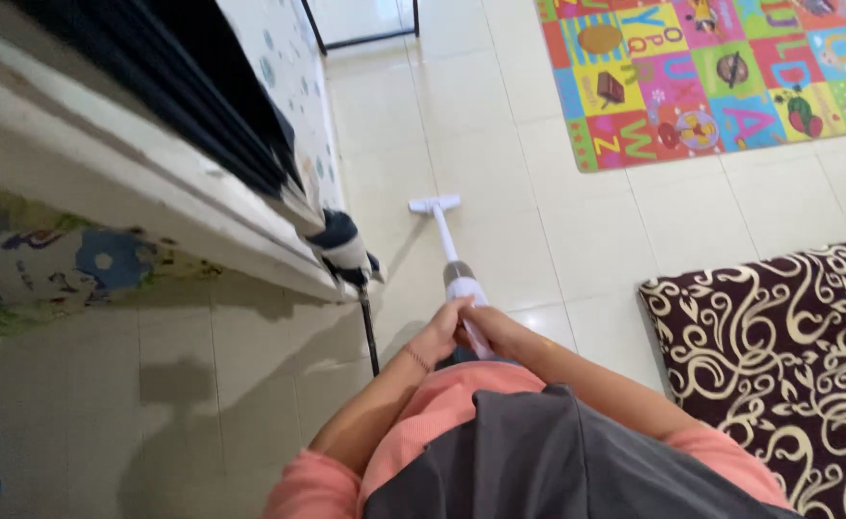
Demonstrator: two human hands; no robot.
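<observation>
Pale tiled floor (500, 115), one stick vacuum (457, 269) at work on it.

From the head camera I see both hands closed together on the vacuum's handle: my left hand (439, 336) wraps it from the side, my right hand (492, 330) grips just beside, touching. The white wand runs forward to its single floor head (435, 204), flat on the tiles, well short of the alphabet play mat (711, 77) at the far edge. I judge the sweep midway: open tiles ahead look untouched, though I cannot tell clean from dirty. Count: one vacuum, one play mat, one dark swirl-patterned rug (788, 356) at the right edge, one white ledge (135, 173) along the left.
</observation>
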